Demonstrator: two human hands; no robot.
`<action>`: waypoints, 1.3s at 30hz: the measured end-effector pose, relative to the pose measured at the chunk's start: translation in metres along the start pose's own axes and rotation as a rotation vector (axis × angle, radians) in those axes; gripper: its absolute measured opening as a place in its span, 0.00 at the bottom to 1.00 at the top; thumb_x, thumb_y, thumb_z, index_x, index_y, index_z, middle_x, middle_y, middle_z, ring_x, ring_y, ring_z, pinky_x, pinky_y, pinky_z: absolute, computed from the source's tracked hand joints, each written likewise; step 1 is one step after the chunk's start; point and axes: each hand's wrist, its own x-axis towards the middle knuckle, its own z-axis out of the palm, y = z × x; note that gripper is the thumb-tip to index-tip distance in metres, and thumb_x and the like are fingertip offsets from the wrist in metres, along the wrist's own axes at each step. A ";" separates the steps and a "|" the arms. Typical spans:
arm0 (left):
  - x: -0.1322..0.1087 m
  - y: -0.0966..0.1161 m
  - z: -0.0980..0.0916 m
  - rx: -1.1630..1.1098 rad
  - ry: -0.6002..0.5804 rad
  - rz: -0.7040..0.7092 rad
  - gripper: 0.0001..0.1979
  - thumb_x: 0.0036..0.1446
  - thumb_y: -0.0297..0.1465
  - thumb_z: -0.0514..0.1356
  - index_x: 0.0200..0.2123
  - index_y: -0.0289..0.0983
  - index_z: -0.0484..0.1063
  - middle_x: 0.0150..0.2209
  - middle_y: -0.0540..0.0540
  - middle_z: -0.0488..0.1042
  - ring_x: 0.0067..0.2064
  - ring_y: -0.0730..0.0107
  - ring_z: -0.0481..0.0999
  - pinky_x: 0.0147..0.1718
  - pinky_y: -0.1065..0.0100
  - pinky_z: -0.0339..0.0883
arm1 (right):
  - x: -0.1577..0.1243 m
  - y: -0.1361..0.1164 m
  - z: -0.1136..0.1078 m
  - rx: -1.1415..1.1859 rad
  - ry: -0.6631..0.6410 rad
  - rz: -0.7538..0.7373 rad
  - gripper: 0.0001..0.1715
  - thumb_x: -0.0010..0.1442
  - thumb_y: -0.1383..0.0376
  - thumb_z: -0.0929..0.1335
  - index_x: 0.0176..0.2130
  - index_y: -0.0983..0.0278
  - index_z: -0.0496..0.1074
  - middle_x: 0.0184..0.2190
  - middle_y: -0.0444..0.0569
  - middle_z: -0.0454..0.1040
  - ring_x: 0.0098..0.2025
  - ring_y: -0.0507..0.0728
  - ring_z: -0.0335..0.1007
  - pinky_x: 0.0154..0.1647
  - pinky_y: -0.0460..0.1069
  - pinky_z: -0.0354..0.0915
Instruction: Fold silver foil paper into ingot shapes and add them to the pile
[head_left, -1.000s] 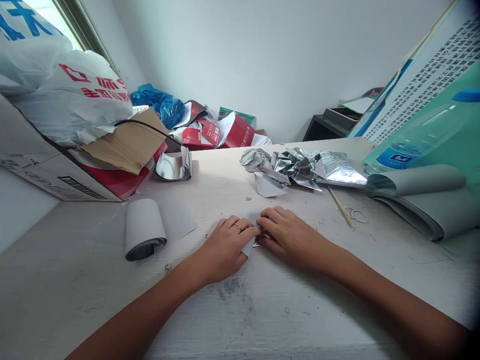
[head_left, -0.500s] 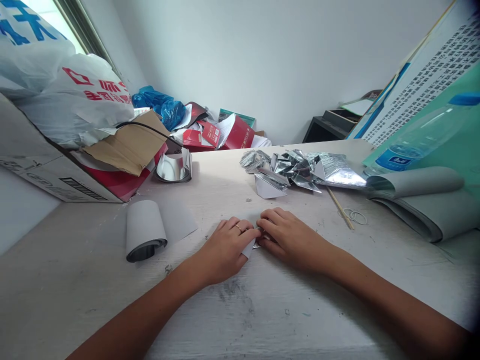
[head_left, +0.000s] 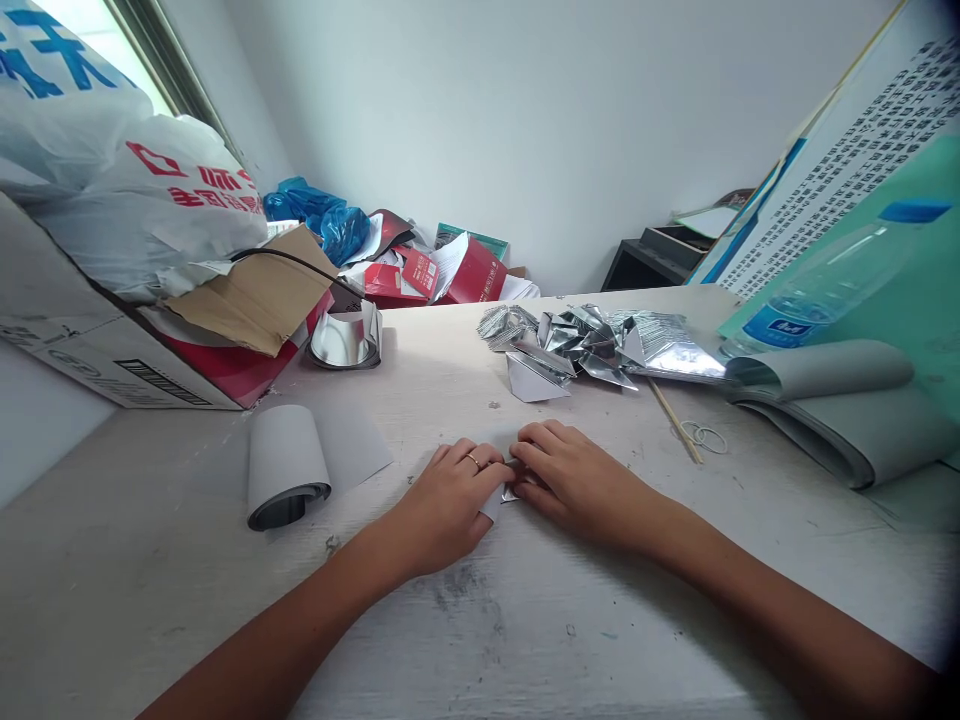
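A person sits at a pale, scuffed wooden worktop point(head_left: 150, 600), with both bare forearms reaching in from the bottom edge; the left hand point(head_left: 450, 500), a thin gold ring point(head_left: 473, 461) on one finger, and the right hand point(head_left: 577, 478) meet near the middle, fingertips together, pinching a small folded piece of white-backed silver card point(head_left: 492, 503) between them; its white flap shows beneath the left hand's fingers and a silver tip shows beside the right hand, though the rest is hidden. Just ahead lies a heap of crumpled silver foil pieces point(head_left: 592, 345), with a white-and-silver triangular folded piece point(head_left: 534, 378) at its front edge; to the left stand a rolled grey-white sheet point(head_left: 285, 465) and a curled silver-faced strip point(head_left: 346, 338); to the right lie a thin wooden skewer point(head_left: 675, 422), pale rubber bands point(head_left: 709, 437) and a curled stack of grey sheets point(head_left: 825, 410). The small card looks the likeliest to give trouble: if the fingertips ease, its stiff fold could spring open or slip out of line; too much pressure could crease the foil face; a careless sideways arm movement could scatter the light foil pieces.
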 end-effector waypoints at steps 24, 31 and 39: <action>0.000 0.000 -0.002 -0.088 0.041 0.002 0.14 0.63 0.34 0.61 0.51 0.43 0.69 0.51 0.49 0.71 0.52 0.62 0.67 0.51 0.58 0.62 | 0.001 -0.001 -0.001 0.000 -0.026 0.018 0.08 0.66 0.61 0.64 0.38 0.64 0.68 0.42 0.50 0.68 0.45 0.57 0.63 0.47 0.53 0.61; -0.001 0.000 -0.007 -0.241 0.074 -0.042 0.17 0.56 0.26 0.63 0.48 0.45 0.71 0.48 0.52 0.72 0.50 0.64 0.68 0.52 0.60 0.61 | 0.001 -0.003 -0.004 0.014 -0.028 0.036 0.09 0.67 0.62 0.64 0.38 0.64 0.68 0.41 0.49 0.68 0.44 0.56 0.62 0.46 0.52 0.60; 0.003 -0.003 -0.005 -0.532 0.147 -0.209 0.06 0.59 0.31 0.59 0.31 0.40 0.76 0.43 0.49 0.76 0.47 0.64 0.71 0.45 0.64 0.65 | 0.001 -0.004 -0.006 0.011 -0.062 0.061 0.07 0.65 0.62 0.66 0.39 0.64 0.68 0.43 0.49 0.68 0.47 0.56 0.62 0.49 0.52 0.60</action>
